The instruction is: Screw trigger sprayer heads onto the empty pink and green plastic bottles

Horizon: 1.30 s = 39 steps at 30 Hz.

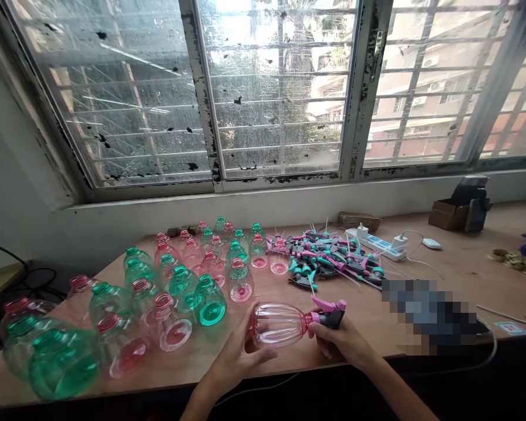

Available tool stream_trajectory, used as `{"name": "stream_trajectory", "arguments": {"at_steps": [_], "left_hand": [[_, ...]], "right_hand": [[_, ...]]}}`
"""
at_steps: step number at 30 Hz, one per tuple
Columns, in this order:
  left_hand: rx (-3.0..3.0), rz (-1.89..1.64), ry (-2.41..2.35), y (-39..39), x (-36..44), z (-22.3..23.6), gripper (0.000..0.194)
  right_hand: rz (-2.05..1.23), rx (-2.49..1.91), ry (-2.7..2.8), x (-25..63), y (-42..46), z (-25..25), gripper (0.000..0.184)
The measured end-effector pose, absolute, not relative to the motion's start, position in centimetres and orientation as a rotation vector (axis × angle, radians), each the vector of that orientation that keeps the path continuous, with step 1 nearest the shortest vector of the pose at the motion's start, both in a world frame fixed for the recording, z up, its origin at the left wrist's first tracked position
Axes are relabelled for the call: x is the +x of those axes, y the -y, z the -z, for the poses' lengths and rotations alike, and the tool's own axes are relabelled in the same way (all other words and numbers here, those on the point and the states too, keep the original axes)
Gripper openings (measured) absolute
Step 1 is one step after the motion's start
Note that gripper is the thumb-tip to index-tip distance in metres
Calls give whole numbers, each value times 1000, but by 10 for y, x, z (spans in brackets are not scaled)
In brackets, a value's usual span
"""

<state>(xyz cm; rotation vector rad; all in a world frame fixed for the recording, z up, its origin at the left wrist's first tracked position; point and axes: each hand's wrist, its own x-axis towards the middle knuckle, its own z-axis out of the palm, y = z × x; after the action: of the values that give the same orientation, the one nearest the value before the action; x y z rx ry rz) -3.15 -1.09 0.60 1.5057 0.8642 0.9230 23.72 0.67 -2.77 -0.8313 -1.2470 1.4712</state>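
A clear pink spray bottle lies sideways between my hands, just above the table's front edge. My left hand is wrapped around its base end, with the thumb along the underside. At the neck, my right hand grips the pink and black trigger sprayer, which sits at the bottle's mouth. Whether the collar is fully tightened I cannot tell. Behind it lies a pile of trigger sprayers in pink, teal and black, several with thin tubes sticking up. A green bottle without a sprayer stands close to my left hand.
Many open green and pink bottles crowd the left of the wooden table. A white power strip with cables sits behind the sprayers. At right are a blurred-out object, a cardboard box and brass-coloured parts.
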Motion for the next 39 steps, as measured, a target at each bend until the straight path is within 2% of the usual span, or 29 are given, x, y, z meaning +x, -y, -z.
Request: {"name": "stream_trajectory", "arguments": {"at_steps": [8, 13, 18, 23, 27, 29, 33, 36, 39], "left_hand": [[1555, -980, -873, 11, -29, -9, 113], [1465, -923, -880, 13, -33, -7, 103], [1533, -998, -894, 11, -32, -2, 102], [1548, -985, -881, 13, -29, -9, 112], [1472, -950, -857, 16, -29, -15, 94], [1438, -967, -841, 15, -29, -14, 91], [1424, -1048, -864, 12, -28, -8, 102], [1440, -1064, -880, 11, -28, -7, 108], [1432, -1049, -859, 10, -31, -5, 111]], "right_hand": [[-1464, -804, 1239, 237, -9, 29, 46], [-1444, -804, 1215, 236, -8, 29, 56], [-1460, -785, 1252, 237, -8, 26, 40], [-1468, -794, 1227, 237, -8, 28, 39], [-1458, -801, 1276, 238, -10, 33, 36], [-1457, -805, 1308, 238, -11, 34, 34], [-1450, -778, 1297, 238, -12, 34, 32], [-1433, -758, 1263, 238, -11, 34, 37], [-1424, -771, 1233, 237, -11, 36, 51]]}}
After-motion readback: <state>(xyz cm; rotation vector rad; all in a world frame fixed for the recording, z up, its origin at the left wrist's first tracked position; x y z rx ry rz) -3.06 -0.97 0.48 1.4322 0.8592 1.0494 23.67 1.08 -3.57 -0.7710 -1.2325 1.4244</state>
